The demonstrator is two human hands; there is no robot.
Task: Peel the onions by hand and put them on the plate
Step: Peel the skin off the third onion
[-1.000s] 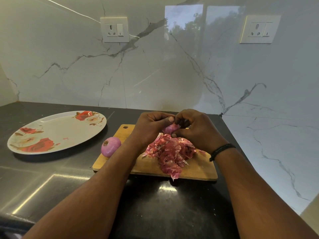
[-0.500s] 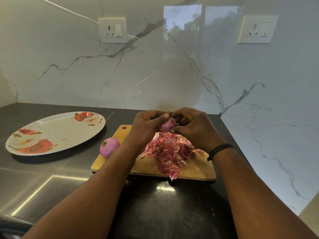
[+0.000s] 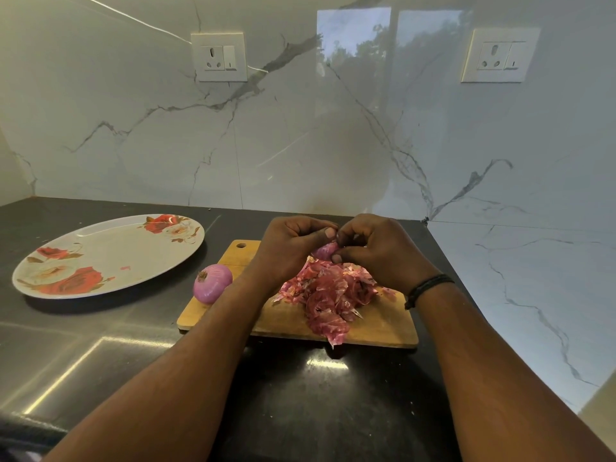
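A dark countertop [image 3: 100, 355] runs beneath a white marble-veined wall [image 3: 300, 145] that carries two white sockets, one at left [image 3: 219, 57] and one at right [image 3: 500, 55]. On the counter's left lies a large oval plate [image 3: 100, 248] printed with red roses; it holds no onion, only a tiny pink scrap near its near-right part. Right of the plate sits a wooden cutting board [image 3: 376, 323] with a hanging hole at its far-left corner. A heap of reddish-purple onion skins [image 3: 328, 295] covers the board's middle and spills over its near edge. A peeled onion [image 3: 212, 283], smooth and pale purple with a brownish root end facing left, rests at the board's left edge, between board and plate.

Above the heap both hands meet around a small onion [image 3: 325, 251], of which only a glossy pinkish patch shows between the fingers. The left hand [image 3: 290, 248] curls round it from the left with the thumb laid across its top. The right hand [image 3: 380, 250], a dark band [image 3: 428, 288] on its wrist, pinches at the onion's right side with curled fingers.

Compared with half a second ago, the hands sit in nearly the same spot over the skins, and less of the held onion is showing; the plate, board and peeled onion lie as before.
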